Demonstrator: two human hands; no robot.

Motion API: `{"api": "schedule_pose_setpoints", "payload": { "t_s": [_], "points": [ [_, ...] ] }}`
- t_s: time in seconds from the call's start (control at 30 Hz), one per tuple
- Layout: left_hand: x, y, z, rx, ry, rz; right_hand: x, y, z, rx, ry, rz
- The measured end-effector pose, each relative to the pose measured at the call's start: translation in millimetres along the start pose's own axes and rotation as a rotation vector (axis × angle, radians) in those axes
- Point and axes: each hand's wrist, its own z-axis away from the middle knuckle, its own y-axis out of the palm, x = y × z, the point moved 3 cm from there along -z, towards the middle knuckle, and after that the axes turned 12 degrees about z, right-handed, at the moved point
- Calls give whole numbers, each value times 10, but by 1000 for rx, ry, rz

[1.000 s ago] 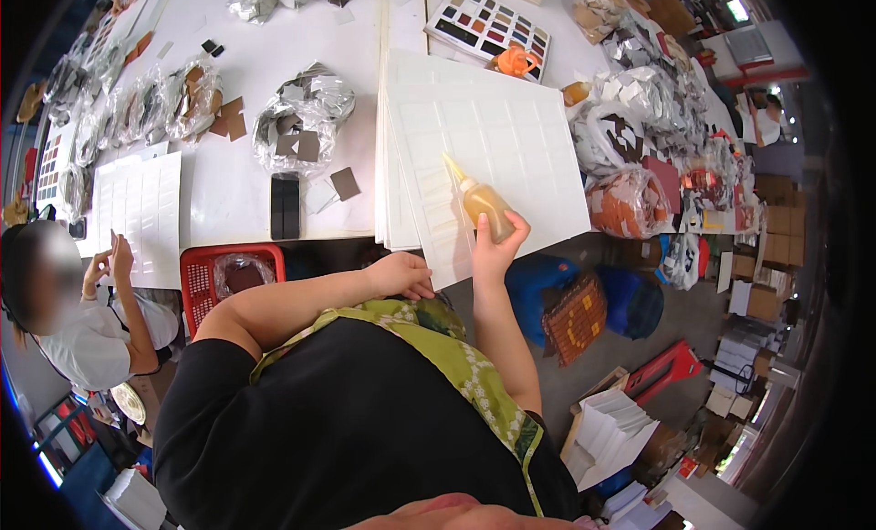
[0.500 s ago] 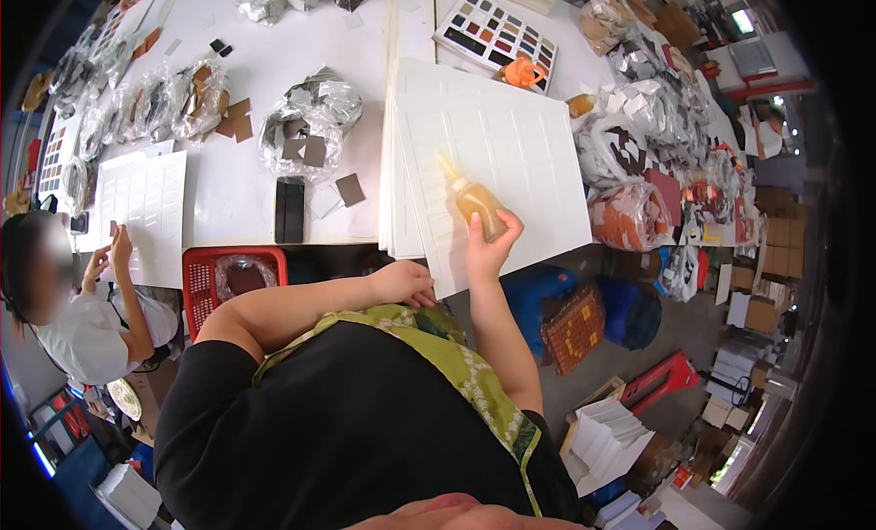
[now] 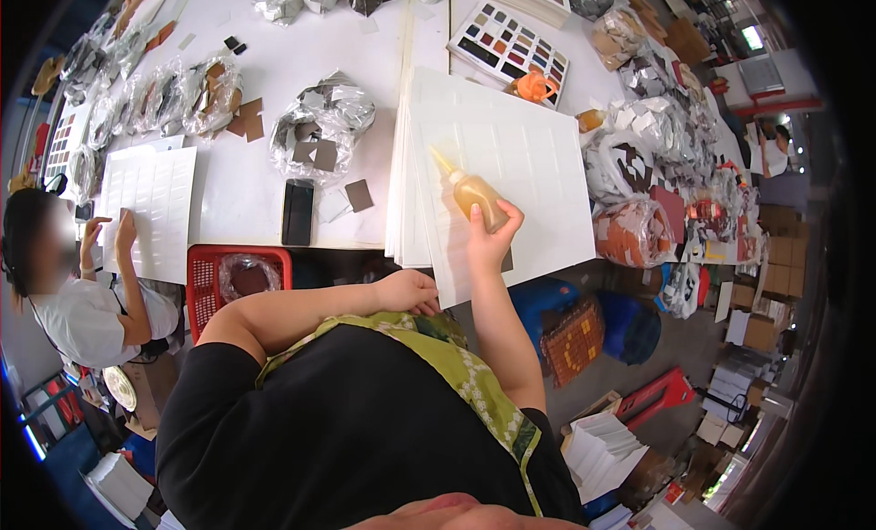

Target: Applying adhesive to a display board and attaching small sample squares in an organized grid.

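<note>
My right hand [image 3: 493, 233] is wrapped round a squeeze bottle [image 3: 478, 201] of amber liquid. Its thin yellow nozzle points up and left, over a white card sheet [image 3: 538, 183] with rows of shallow raised lines. A small dark chip [image 3: 507, 259] shows beside my right wrist; whether it lies on the sheet or is held under the palm I cannot tell. My left hand [image 3: 411, 291] has its fingers curled at the sheet's near left corner, pinching it. More white sheets [image 3: 399, 192] are stacked beneath, slightly askew.
Left of the stack are a phone [image 3: 297, 212], a brown chip [image 3: 359, 195] and a plastic bag of chips [image 3: 319, 128]. Bags [image 3: 634, 229] crowd the right; an orange-capped bottle [image 3: 534, 87] and a swatch card [image 3: 511, 41] lie beyond. A co-worker [image 3: 100, 302] sits left, beside a red basket [image 3: 205, 288].
The bottle's nozzle has shifted slightly left over the sheet. A dark chip now shows beside my right wrist. The co-worker's hands have moved apart. The whole view has shifted a little.
</note>
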Motion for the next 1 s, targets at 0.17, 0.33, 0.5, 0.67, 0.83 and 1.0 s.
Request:
{"api": "schedule_pose_setpoints", "payload": {
  "t_s": [0.17, 0.33, 0.5, 0.67, 0.83, 1.0],
  "points": [
    [-18, 9, 15, 2, 2, -24, 90, 13, -225, -98, 147, -147],
    [-43, 17, 42, -9, -6, -40, -58, 173, -185, -34, 40, -12],
    [-87, 26, 64, -13, -8, -52, 142, 2, -266, 61, 483, -437],
    [-80, 32, 78, -27, -16, -40, -319, -277, -588, -178, 207, -184],
    [-54, 34, 62, -43, -18, -43, -503, -248, -606, -182, 98, 150],
    [-31, 31, 62, -53, -15, -27, -348, -232, -527, -46, 24, 57]
  ]
}}
